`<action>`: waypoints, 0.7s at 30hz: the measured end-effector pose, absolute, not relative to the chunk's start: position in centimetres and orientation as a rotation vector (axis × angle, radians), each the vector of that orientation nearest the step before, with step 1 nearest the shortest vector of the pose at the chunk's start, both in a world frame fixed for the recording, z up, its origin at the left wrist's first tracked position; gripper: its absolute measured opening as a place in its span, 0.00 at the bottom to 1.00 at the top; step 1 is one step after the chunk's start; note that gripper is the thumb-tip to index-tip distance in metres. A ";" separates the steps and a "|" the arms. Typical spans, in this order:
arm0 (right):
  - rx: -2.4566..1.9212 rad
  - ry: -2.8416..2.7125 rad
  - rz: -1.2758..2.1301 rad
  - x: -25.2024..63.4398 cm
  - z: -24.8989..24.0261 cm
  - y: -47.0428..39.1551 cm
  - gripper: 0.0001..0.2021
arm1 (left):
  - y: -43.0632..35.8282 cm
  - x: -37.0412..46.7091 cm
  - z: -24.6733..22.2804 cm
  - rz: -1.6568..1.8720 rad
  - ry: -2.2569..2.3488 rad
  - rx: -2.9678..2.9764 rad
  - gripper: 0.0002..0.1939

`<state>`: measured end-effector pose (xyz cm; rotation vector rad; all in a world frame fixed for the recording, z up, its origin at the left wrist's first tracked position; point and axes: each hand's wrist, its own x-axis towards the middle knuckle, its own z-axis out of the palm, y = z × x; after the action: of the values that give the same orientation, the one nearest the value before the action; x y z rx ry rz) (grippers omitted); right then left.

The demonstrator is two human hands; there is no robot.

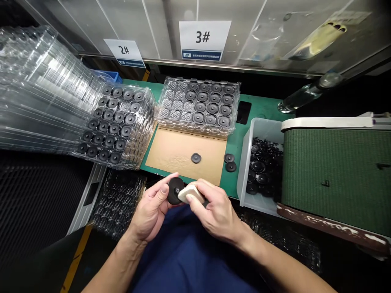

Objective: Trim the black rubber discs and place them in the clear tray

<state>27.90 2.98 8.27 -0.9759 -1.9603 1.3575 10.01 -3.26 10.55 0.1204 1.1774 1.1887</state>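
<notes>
Near the front edge of the bench, my left hand [152,207] is closed on a round black plastic disc [175,189], its face with the central hub turned toward me. My right hand [215,207] grips a cream-coloured flat pad [192,193], whose edge meets the disc beside the hub. Something dark shows under my right fingers; I cannot make out what it is. One loose black disc [196,158] lies on the brown cardboard sheet [171,146] ahead of my hands. Two more discs [230,167] lie at the sheet's right.
A clear tray [171,127], partly filled with discs, stands behind the cardboard. Left are a stack of filled trays [143,138] and leaning clear trays [45,93]. A translucent bin [246,171] of black parts sits right, beside a green conveyor belt [332,175]. A phone-like black slab [243,112] lies behind.
</notes>
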 end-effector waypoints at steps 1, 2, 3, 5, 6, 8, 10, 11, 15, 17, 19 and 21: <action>-0.948 -2.018 1.285 28.0 8.2 3.0 0.08 | -3.4 9.8 10.4 1.119 1.164 0.137 0.19; -0.891 -2.088 1.196 28.1 8.2 3.2 0.08 | -3.5 9.6 10.2 1.049 1.144 0.145 0.18; -0.798 -2.164 1.115 28.2 8.2 3.5 0.09 | -3.7 9.4 10.1 0.989 1.120 0.143 0.17; -0.564 -2.299 0.997 28.3 8.3 4.2 0.12 | -3.9 9.4 9.8 0.904 1.053 0.109 0.20; -0.491 -2.337 0.957 28.3 8.4 4.4 0.12 | -3.9 9.5 9.7 0.901 1.025 0.082 0.21; -0.594 -2.289 0.957 28.0 8.4 4.4 0.11 | -3.8 9.9 9.6 1.009 1.017 0.045 0.18; -0.893 -2.100 1.184 27.7 8.2 4.0 0.10 | -3.7 10.3 9.7 1.215 1.084 0.061 0.17; -1.021 -1.986 1.351 27.5 8.1 3.7 0.10 | -3.6 10.5 9.8 1.304 1.128 0.086 0.19; -1.095 -1.877 1.568 27.5 7.7 3.1 0.11 | -3.4 10.3 10.1 1.319 1.188 0.157 0.20; -0.973 -1.986 1.354 27.8 7.7 3.6 0.08 | -3.5 9.9 10.0 1.186 1.155 0.152 0.18; -0.766 -2.111 1.210 28.2 7.8 4.4 0.08 | -3.7 9.8 9.9 1.051 1.093 0.132 0.14; -0.531 -2.230 1.117 28.6 8.0 5.3 0.11 | -3.8 10.0 9.7 0.954 1.031 0.111 0.17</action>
<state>28.59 5.31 7.97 -0.5309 -2.2300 1.1170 9.97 -3.82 9.69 0.1105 1.0313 0.9536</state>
